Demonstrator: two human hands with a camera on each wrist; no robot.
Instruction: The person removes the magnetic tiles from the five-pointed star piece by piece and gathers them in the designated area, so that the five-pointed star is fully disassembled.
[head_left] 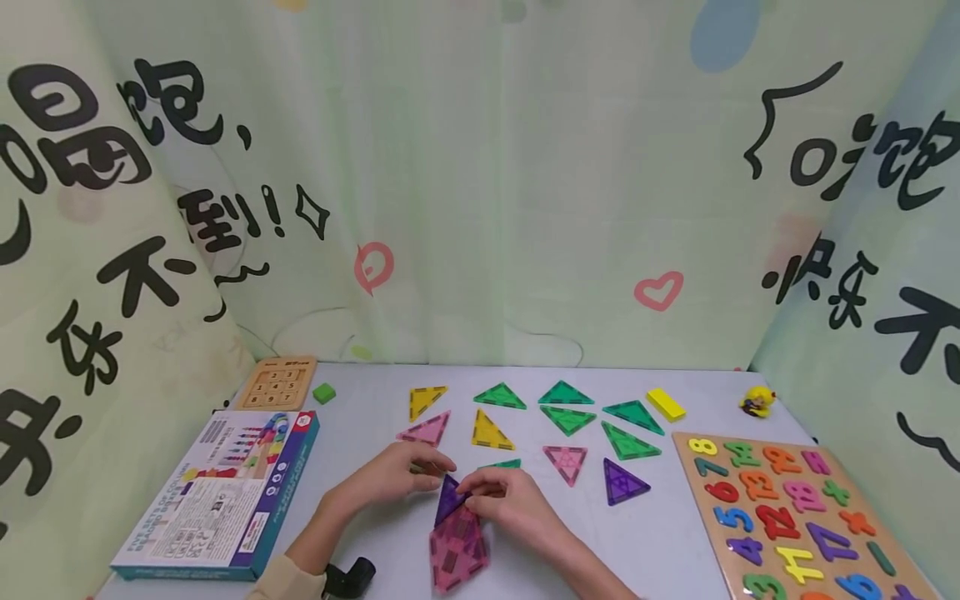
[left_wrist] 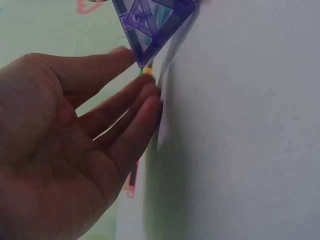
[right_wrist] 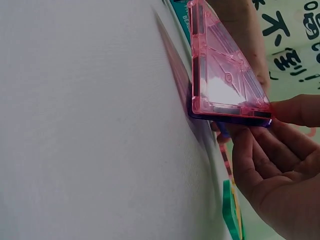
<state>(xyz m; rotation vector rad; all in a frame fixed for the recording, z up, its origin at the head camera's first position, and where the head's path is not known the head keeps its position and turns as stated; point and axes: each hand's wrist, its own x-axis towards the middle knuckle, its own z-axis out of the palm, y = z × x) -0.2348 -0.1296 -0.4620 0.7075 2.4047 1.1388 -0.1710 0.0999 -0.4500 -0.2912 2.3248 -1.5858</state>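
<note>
A structure of pink magnetic tiles stands on the white table in front of me, with a purple triangular magnetic tile against its far edge. My right hand pinches the purple tile's right corner between thumb and fingers, right at the pink edge, as the right wrist view shows. On the other side, my left hand has its fingers loosely bent, thumb and fingertips at the purple tile's pointed tip. In the left wrist view the purple tile sits just above the thumb.
Loose triangular tiles lie beyond my hands: green, yellow, pink and purple. A boxed toy set is at left, a number board at right. A yellow block and small figure stand farther back.
</note>
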